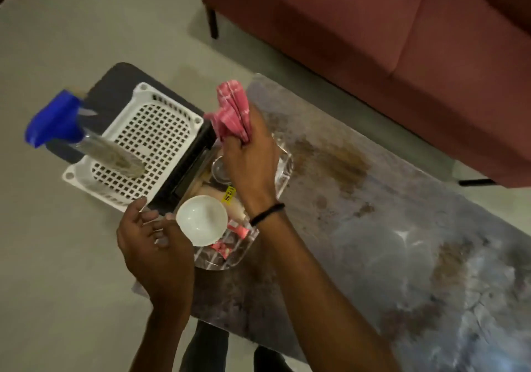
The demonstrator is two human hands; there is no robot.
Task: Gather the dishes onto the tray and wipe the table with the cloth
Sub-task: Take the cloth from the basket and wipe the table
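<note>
The pink cloth (233, 110) is bunched up tight in the right hand (249, 156), held above the clear tray (283, 170) at the table's (373, 228) left end. 1 white bowl (202, 220) is sat in the tray's near corner. The left hand (149, 239) is loosely open beside the bowl, nothing gripped.

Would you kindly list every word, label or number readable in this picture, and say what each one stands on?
"79.00", roughly: dark digits on a yellow price sticker on a pale item in the clear tray; the first characters are blurred, so the reading is uncertain.
Pink sachets in the tray: white print, too blurred to read.
Spray bottle: no legible label.
</note>
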